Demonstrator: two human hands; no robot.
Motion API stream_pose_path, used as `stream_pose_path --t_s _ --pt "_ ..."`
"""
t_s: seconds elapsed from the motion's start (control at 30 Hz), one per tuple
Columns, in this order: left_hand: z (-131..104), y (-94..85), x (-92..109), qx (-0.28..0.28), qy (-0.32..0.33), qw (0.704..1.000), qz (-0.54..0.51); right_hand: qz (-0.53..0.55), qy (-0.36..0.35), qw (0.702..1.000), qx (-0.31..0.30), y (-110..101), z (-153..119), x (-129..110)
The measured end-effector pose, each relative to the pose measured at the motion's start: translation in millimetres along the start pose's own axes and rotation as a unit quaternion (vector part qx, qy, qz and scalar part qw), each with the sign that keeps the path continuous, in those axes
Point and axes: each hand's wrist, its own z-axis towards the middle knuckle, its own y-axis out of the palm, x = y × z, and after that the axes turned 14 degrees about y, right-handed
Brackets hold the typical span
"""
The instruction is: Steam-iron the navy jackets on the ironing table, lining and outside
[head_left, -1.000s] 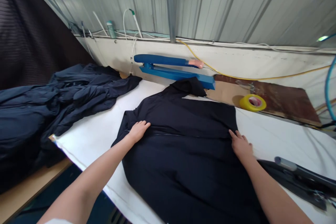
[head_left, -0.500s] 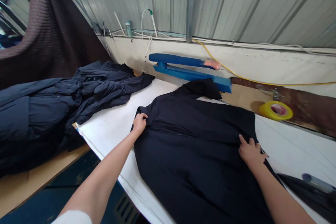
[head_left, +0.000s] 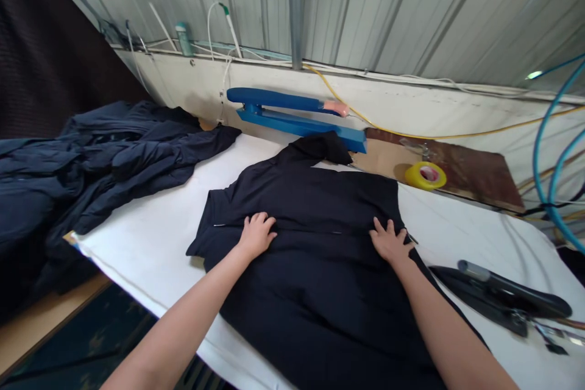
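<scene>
A black garment (head_left: 320, 292) with a zip down its front lies spread over a white-covered table (head_left: 178, 244). My left hand (head_left: 257, 236) rests on it beside the zip near the collar, fingers apart. Near the hem, my right hand (head_left: 390, 241) presses the cloth with its fingers spread. Neither hand holds anything. The collar points left, and one sleeve stretches toward the wall.
A dark padded jacket (head_left: 114, 158) lies at the left. Behind stand a blue sleeve board (head_left: 292, 116) and a yellow tape roll (head_left: 426, 176). An iron (head_left: 503, 295) sits at the right, near blue hoses (head_left: 543, 152).
The view has shifted right, showing the whole iron and the hoses. My left hand has let go of the collar and moved along the zip. My right hand remains near the hem.
</scene>
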Motion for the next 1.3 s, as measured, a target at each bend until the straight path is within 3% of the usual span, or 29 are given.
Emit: stream_pose_path --t_s 0.17,0.33,0.43,0.57,0.63,0.73,0.87,0.97,1.03,1.1,1.2,1.3 --pt "-15 31.1 -2 -0.049 0.004 0.999 -0.005 0.011 0.021 1.000 -0.011 13 1 -7" --pt "-12 24.3 -4 -0.097 -0.024 0.995 -0.009 0.023 0.009 0.999 -0.022 14 9 -4" --pt "3 13.0 19 -0.115 -0.039 0.993 -0.006 0.002 -0.017 0.999 -0.034 5 1 3" --pt "28 9.9 66 -0.079 0.084 0.993 -0.024 -0.052 -0.035 0.997 -0.041 -2 -24 17" --pt "36 16.0 83 -0.111 0.085 0.989 -0.055 -0.077 -0.041 0.994 -0.069 3 -37 25" --pt "40 28.0 93 -0.161 0.033 0.984 -0.065 -0.090 -0.050 0.990 -0.094 16 -47 38" --pt "38 34.4 89 -0.182 0.007 0.982 -0.053 -0.073 -0.076 0.991 -0.085 20 -44 53" --pt "38 33.7 88 -0.189 0.006 0.980 -0.055 -0.058 -0.159 0.984 -0.062 -4 -25 82" --pt "38 34.0 89 -0.179 0.006 0.982 -0.053 -0.049 -0.212 0.976 0.009 -30 -1 117" --pt "38 35.5 91 -0.165 0.006 0.985 -0.050 -0.059 -0.173 0.983 0.033 -56 26 159" --pt "37 38.3 91 -0.155 0.003 0.987 -0.045 -0.071 -0.115 0.984 -0.120 -80 58 210" --pt "36 40.1 91 -0.151 0.002 0.988 -0.041 -0.021 -0.123 0.970 -0.211 -79 70 228"
